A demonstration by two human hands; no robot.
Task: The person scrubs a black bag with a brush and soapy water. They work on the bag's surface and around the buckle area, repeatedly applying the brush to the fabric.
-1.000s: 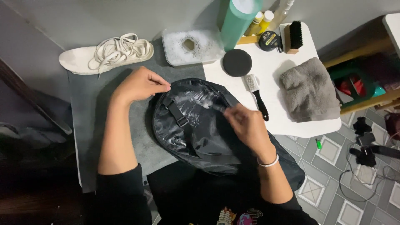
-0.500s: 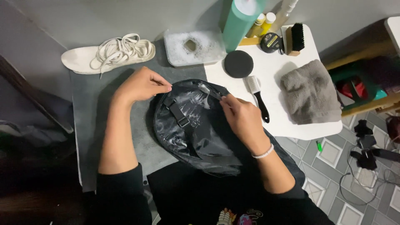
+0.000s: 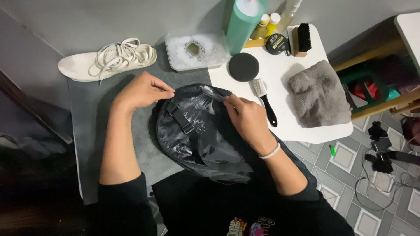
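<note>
Head view: a black bag lies on the grey mat of the worktop, its long axis running from the far left toward the person's lap at near right, strap side up. The left hand is closed, pinching the bag's far rim. The right hand grips a small brush, bristles pointing left on the bag's top edge. A black-handled brush lies just beside that hand.
</note>
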